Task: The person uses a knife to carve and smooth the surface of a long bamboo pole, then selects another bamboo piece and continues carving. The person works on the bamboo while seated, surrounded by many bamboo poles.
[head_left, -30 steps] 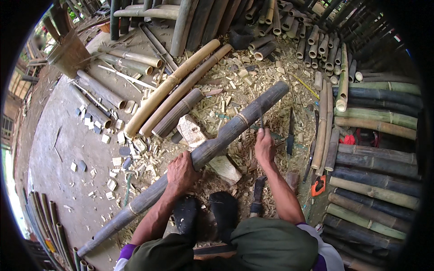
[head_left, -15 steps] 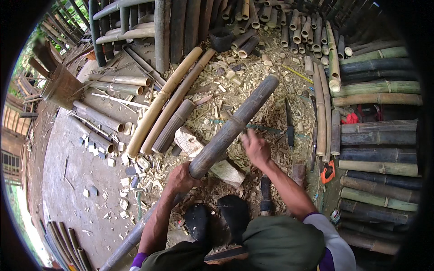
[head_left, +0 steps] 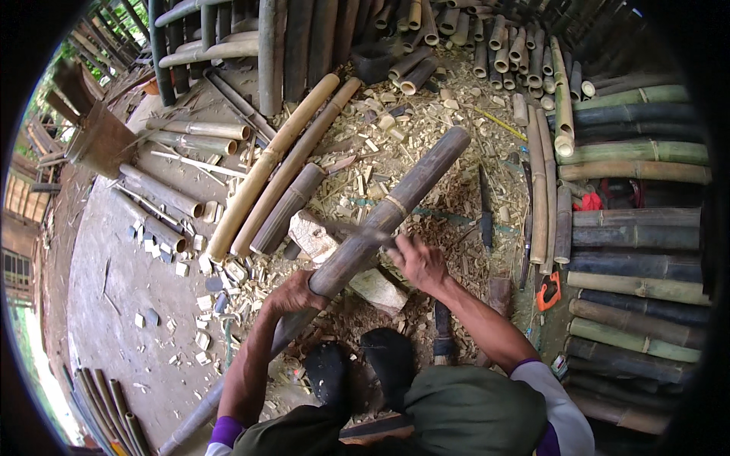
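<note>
A long dark bamboo pole point(head_left: 426, 178) slants from the middle of the work area to the lower left, beneath my left arm. It rests across a pale, rough-hewn wooden block point(head_left: 378, 291). My left hand point(head_left: 295, 293) is wrapped round the pole just below the block. Beside the pole's right side, my right hand point(head_left: 420, 262) has its fingers closed. A thin grey blade-like tool point(head_left: 367, 232), smeared by motion, reaches from those fingers across the pole; its exact kind cannot be made out.
Wood chips cover the ground. Bamboo poles point(head_left: 275, 163) lie to the left, with stacked bamboo point(head_left: 639, 262) at right and cut tubes point(head_left: 517, 57) behind. A long knife point(head_left: 486, 216), an orange-handled saw point(head_left: 548, 291) and a dark-handled tool point(head_left: 443, 334) lie nearby.
My right hand has moved left and slightly down toward the pole, and the thin tool now shows across it. My left hand still grips the pole, which has shifted only slightly.
</note>
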Motion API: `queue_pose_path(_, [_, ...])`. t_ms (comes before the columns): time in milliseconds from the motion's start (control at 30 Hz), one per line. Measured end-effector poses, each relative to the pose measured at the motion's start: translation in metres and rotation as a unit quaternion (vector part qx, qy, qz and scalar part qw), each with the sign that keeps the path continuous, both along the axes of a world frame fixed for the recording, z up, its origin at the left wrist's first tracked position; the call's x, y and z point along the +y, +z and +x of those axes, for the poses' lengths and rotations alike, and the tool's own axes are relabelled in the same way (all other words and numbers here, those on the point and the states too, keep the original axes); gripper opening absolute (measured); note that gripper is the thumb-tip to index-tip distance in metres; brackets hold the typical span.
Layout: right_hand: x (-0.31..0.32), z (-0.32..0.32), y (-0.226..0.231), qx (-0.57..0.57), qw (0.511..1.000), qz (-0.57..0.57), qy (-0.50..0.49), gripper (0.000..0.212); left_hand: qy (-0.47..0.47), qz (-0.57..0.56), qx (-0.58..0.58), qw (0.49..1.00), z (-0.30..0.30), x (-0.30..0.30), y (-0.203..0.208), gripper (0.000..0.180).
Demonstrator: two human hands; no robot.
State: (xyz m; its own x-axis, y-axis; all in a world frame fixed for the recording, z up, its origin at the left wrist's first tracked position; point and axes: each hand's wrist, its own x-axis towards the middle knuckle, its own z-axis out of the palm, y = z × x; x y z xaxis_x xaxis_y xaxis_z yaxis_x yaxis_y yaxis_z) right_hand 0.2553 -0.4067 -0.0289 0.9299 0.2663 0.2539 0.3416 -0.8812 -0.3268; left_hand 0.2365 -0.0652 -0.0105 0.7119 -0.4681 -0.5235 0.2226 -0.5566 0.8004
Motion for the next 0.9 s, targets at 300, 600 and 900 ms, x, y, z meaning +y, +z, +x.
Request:
queue_pose_path(300, [-0.013,-0.023,0.064,0.333,0.741,0.570,-0.122,0.052,0.042,0.264,-0.172,0.948,-0.048,-0.012,0.029,0.079])
queue_pose_path(600, [-0.004,-0.049,0.077,0.496,0.611,0.616,-0.031,0.058,0.140,0.359,-0.138,0.912,-0.087,-0.009,0.010,0.075])
queue_pose_path(900, [-0.039,-0.008,0.074,0.471,0.716,0.509,-0.077,0.037,0.117,0.340,-0.178,0.916,-0.080,-0.009,0.026,0.062])
